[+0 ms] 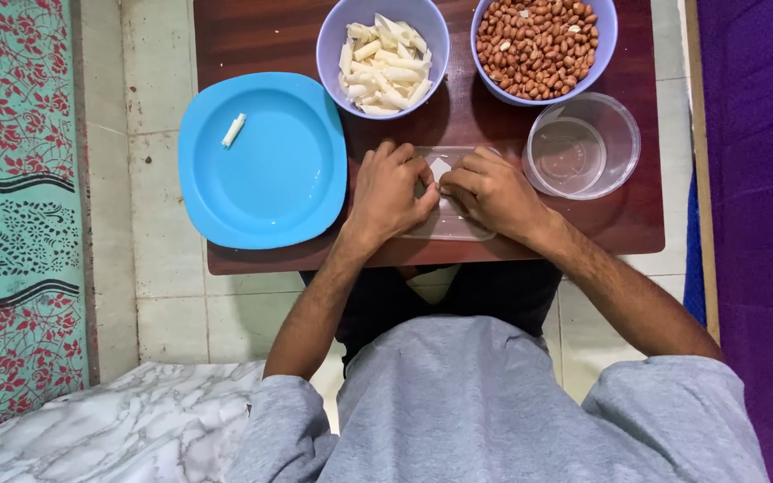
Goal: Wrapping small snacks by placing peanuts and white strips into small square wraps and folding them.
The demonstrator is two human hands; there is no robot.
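1. Clear plastic tray [458,224] lies flat on the wooden table [261,36], just in front of the white-stick bowl [384,55] and close to the table's near edge.
2. Both hands rest on that tray: the left hand [390,192] and right hand [492,190] meet fingertip to fingertip over it.
3. Their fingers are curled narrow and pinch a small white piece [439,167] between them; how much of it each hand grips, I cannot tell.
4. The 2 hands cover most of the tray, so only its near rim and a strip between the knuckles show.
5. Just right of the white-stick bowl stands a second lilac bowl [543,46], full of brown peanuts.
6. Below that peanut bowl, right of the tray, sits an empty clear round container [583,145], near the right hand but apart from it.
7. Left of the white-stick bowl lies a blue plate [266,170] carrying 1 white stick [233,130]; its rim is just beside the left hand.
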